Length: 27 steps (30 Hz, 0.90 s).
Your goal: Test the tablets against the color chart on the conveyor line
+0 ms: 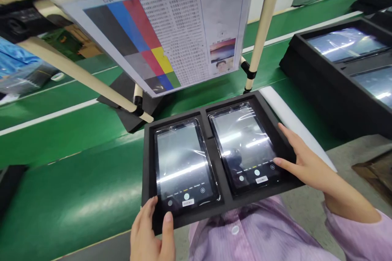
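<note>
A black foam tray (217, 163) lies in front of me, with two tablets in its two recesses. The left tablet (180, 151) and the right tablet (241, 134) both have clear film over them and show a camera screen with a round shutter button. My left hand (150, 234) grips the tray's near left corner, fingers at the side and thumb at the front edge. My right hand (306, 163) holds the right side; its thumb reaches over the rim to the right tablet's lower corner. Its lower fingers are hidden.
A printed colour-and-text chart (180, 28) hangs tilted beyond the tray on a frame of cream pipes (263, 28). Green conveyor belt (76, 195) runs beneath. White foam strip (297, 126) lies along the tray's right side. More black trays with tablets (333, 77) are stacked at right.
</note>
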{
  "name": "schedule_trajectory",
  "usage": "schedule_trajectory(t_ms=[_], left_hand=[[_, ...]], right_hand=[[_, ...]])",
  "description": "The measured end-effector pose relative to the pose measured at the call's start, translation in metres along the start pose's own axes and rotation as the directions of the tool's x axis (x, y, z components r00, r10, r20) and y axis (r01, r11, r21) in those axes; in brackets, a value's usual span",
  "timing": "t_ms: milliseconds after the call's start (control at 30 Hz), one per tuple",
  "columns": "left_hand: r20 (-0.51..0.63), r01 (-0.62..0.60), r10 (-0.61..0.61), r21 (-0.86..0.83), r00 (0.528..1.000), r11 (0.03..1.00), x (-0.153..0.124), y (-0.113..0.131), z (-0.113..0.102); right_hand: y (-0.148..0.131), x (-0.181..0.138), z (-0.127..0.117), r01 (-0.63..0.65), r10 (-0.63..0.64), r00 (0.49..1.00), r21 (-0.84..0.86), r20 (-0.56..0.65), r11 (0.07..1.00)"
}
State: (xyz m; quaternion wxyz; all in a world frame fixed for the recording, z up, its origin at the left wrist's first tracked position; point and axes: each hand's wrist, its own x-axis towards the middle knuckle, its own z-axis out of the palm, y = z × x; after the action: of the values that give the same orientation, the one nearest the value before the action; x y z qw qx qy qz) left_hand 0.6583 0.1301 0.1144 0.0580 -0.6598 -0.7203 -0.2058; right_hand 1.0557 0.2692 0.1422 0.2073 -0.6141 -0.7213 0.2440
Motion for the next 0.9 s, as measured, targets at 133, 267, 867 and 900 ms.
schedule_trajectory(t_ms=[133, 267, 867, 900], left_hand=[[0.111, 0.122, -0.113, -0.076, 0.987, 0.99, 0.001, -0.007, -0.003], [0.235, 0.286, -0.271, -0.028, 0.933, 0.958, 0.013, 0.016, 0.0], [0.673, 0.625, -0.474, -0.727, 0.568, -0.284, 0.08, 0.06, -0.037], [0.662, 0.611, -0.466, -0.74, 0.587, -0.282, 0.08, 0.059, -0.038]], right_hand=[[-0.002, 0.001, 0.004, -0.063, 0.062, 0.995, 0.0, -0.076, 0.998], [-0.002, -0.001, 0.009, -0.091, 0.095, 0.989, 0.042, -0.116, 0.995], [-0.076, 0.012, 0.003, 0.476, -0.459, 0.824, -0.031, -0.334, 0.879], [-0.084, 0.015, 0.007, 0.524, -0.506, 0.811, -0.02, -0.294, 0.852]])
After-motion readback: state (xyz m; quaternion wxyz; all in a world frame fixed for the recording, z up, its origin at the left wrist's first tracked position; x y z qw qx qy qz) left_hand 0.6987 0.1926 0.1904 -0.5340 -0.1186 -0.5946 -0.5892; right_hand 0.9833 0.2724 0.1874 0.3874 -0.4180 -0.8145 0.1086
